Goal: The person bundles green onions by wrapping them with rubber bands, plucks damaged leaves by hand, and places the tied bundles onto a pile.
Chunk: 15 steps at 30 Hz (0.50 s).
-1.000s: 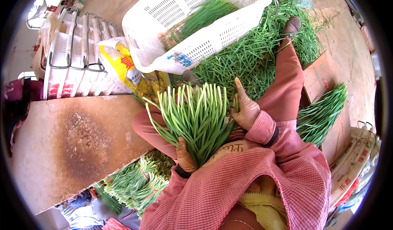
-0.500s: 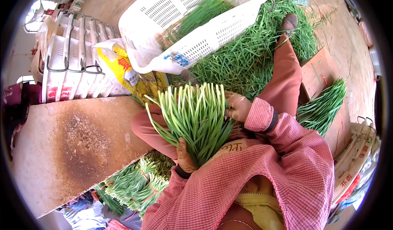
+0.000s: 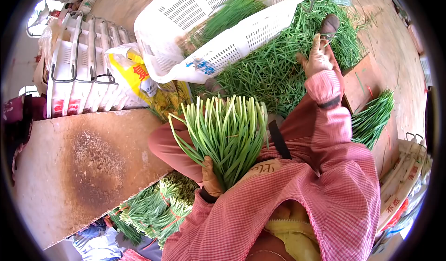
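Note:
My left hand (image 3: 211,177) is wrapped round the lower, leafy end of a large bunch of green stalks (image 3: 225,138), whose pale cut ends point up and away from me. Out over the right leg, my right hand (image 3: 317,59) is stretched forward with its fingers apart and nothing in them. Beneath and beyond it lies a heap of loose green leaves (image 3: 274,77). A shoe (image 3: 329,24) shows just past the fingertips.
A white basket (image 3: 218,52) holding greens stands ahead. Left are stacked white crates (image 3: 83,70), a yellow bag (image 3: 139,75) and a stained board (image 3: 51,168). Tied bundles (image 3: 153,210) lie lower left; another bunch (image 3: 371,119) rests on cardboard (image 3: 364,82) at right.
My right hand has left the side of the bunch and moved forward and right, over the leg and leaf heap. Its fingers have spread. My left hand still holds the bunch.

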Motion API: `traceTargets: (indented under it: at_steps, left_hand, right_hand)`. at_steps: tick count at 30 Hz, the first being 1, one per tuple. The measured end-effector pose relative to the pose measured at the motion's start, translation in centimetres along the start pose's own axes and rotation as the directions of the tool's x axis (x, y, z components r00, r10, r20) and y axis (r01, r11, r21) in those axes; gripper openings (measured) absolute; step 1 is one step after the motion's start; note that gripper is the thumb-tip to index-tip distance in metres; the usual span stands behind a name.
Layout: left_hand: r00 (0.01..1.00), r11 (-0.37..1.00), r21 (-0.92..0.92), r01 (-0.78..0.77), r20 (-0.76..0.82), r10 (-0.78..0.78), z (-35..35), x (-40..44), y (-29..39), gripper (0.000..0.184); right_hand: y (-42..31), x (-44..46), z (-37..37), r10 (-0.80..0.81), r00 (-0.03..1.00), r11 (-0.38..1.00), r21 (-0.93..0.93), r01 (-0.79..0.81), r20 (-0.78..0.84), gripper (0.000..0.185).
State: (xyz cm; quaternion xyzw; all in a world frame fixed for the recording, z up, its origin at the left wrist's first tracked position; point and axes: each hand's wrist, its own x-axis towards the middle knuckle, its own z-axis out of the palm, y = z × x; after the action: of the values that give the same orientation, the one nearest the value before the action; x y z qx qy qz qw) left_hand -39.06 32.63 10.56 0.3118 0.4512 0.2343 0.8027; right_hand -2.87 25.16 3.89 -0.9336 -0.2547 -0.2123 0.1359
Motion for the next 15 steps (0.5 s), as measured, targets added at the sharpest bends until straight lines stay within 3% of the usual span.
traceTargets:
  at_steps: [1,2,3,4,5,6,7,8,9,11,12,13,14,15]
  left_hand:
    - [0.999,0.999,0.016,-0.034,0.037,0.033,0.2,0.0,0.0,0.044]
    - [0.999,0.999,0.014,-0.029,0.034,0.028,0.7,-0.1,0.2,0.044]
    - [1.0,1.0,-0.008,-0.002,-0.012,0.002,1.5,-0.4,0.5,0.045]
    - [0.998,0.999,-0.027,0.024,-0.057,-0.026,2.0,-0.5,0.7,0.046]
    - [0.998,0.999,-0.025,0.029,-0.057,-0.03,1.7,-0.4,0.3,0.046]
    - [1.0,0.999,-0.044,0.019,0.01,-0.019,1.2,-0.1,-0.2,0.048]
    - [0.997,0.998,-0.064,0.009,0.076,-0.004,0.9,0.0,-0.3,0.049]
    - [0.997,0.998,-0.064,0.004,0.075,0.001,0.7,0.0,-0.3,0.049]
    - [0.994,0.989,-0.139,0.054,0.099,-0.04,0.6,0.0,-0.2,0.051]
    - [0.99,0.972,-0.209,0.11,0.114,-0.088,0.3,-0.3,0.0,0.053]
    - [0.981,0.977,-0.181,0.111,0.179,-0.078,0.4,-0.1,0.2,0.054]
    - [0.966,0.982,-0.155,0.109,0.25,-0.067,0.5,0.2,0.2,0.057]
    - [0.965,0.981,-0.158,0.111,0.253,-0.069,0.5,0.3,0.3,0.057]
    - [0.947,0.989,-0.01,0.147,0.289,-0.138,0.4,0.4,0.3,0.058]
  right_hand:
    - [-2.4,0.9,-5.7,-0.058,0.994,0.996,0.079,0.051,0.094,0.078]
    - [-4.4,0.5,-8.7,-0.229,0.973,0.947,0.238,0.216,0.03,0.083]
    - [-5.7,-0.1,-11.1,-0.461,0.88,0.794,0.497,0.35,0.117,0.082]
    - [-7.5,-2.4,-12.1,-0.509,0.86,0.655,0.67,0.349,0.049,0.084]
    - [-8.6,-4.6,-10.8,-0.676,0.725,0.626,0.624,0.468,0.135,0.089]
    - [-10.1,-4.7,-12.2,-0.719,0.431,0.689,0.473,0.549,0.546,0.087]
    - [-11.0,-5.2,-11.1,-0.691,0.2,0.659,0.491,0.57,0.695,0.077]
    - [-10.4,-6.8,-9.3,-0.742,0.284,0.669,0.638,0.381,0.608,0.06]
    - [-10.1,-6.7,-8.9,-0.746,0.282,0.665,0.642,0.382,0.604,0.06]
    - [-9.5,-7.0,-8.3,-0.818,0.252,0.546,0.836,0.054,0.517,0.046]
    - [-8.9,-8.2,-7.4,-0.805,0.515,0.365,0.93,0.039,0.295,0.028]
    - [-8.4,-8.2,-6.5,-0.804,0.515,0.368,0.929,0.039,0.297,0.028]
    - [-7.9,-7.6,-5.4,-0.755,0.598,0.22,0.963,-0.155,0.269,0.022]
    - [-7.7,-7.0,-4.9,-0.689,0.675,0.041,0.945,-0.325,0.262,0.018]
